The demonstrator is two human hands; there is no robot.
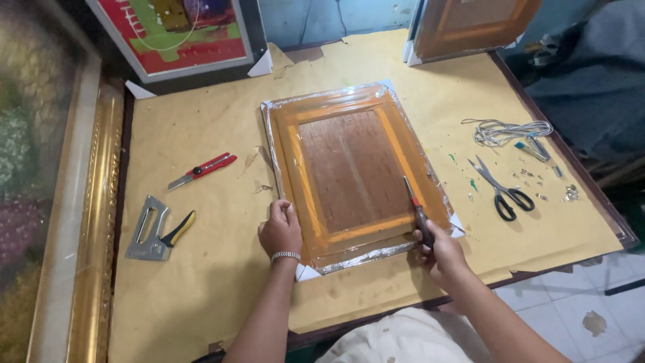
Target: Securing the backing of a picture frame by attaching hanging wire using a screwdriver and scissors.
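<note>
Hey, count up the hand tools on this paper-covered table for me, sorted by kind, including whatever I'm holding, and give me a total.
Utility knives: 2, a red one lying left of the wrapped frame, and one in the right hand
Staple guns: 1
Scissors: 1
Total: 4
The left hand holds no tool; it rests on the frame's edge.

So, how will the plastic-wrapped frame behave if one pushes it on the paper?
The wrapped frame lies flat, so it would probably slide, not tip. Its shiny film looks slippery. The wooden back suggests it stays stiff. The left hand steadies one edge while the right hand holds a screwdriver.
</note>
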